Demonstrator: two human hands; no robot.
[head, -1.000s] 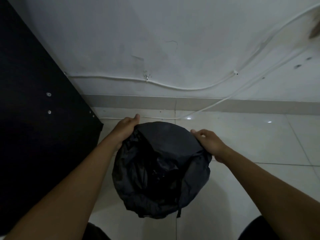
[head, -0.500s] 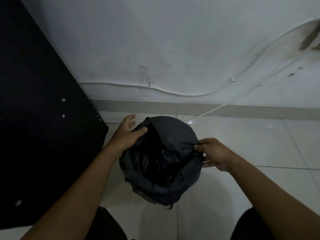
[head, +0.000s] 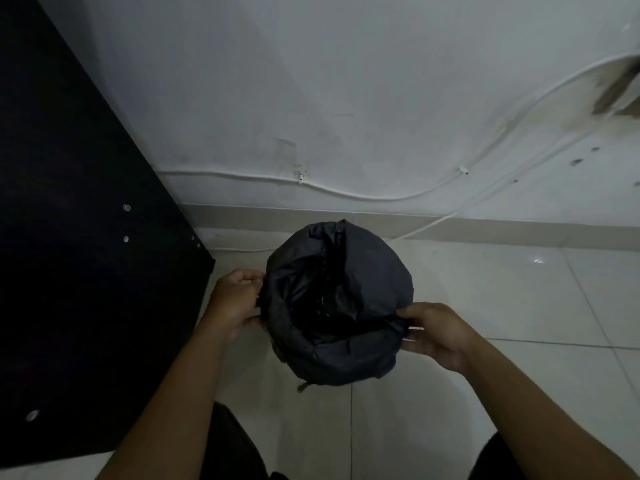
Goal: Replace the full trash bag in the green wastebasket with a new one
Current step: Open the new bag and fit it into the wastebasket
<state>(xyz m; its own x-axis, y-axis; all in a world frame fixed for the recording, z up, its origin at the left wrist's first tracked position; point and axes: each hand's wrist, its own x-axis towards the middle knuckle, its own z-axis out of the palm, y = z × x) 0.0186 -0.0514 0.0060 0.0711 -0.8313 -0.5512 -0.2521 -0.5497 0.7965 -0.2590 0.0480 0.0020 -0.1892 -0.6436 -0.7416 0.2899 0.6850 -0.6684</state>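
White painted wall (head: 346, 81), scuffed in places, meets pale glossy floor tiles (head: 502, 306) at a grey skirting strip (head: 485, 230); a thin white cable (head: 363, 197) sags along the wall, held by small clips (head: 301, 176). Dark flat panel (head: 86, 237) with silver screw heads (head: 126, 207) stands at the left. On the floor, near the skirting and just beside the panel's corner, I log a round, drum-shaped form wrapped in a black trash bag (head: 374, 271): thin, matt, crinkled plastic, turned outward over the rim and down the sides. The wastebasket under it is fully hidden by the plastic, so I cannot confirm its colour. Mouth faces upward; inside, the film sinks into a dark hollow of creased folds, and I cannot tell whether anything lies in it. Far side of the bag rises in a smooth domed flap. Left hand (head: 235, 303) sits at the left rim, fingers curled, pinching the bag's edge. Right hand (head: 436, 334) sits at the right rim, thumb on top and fingers beneath, pinching a fold of the overhanging plastic.
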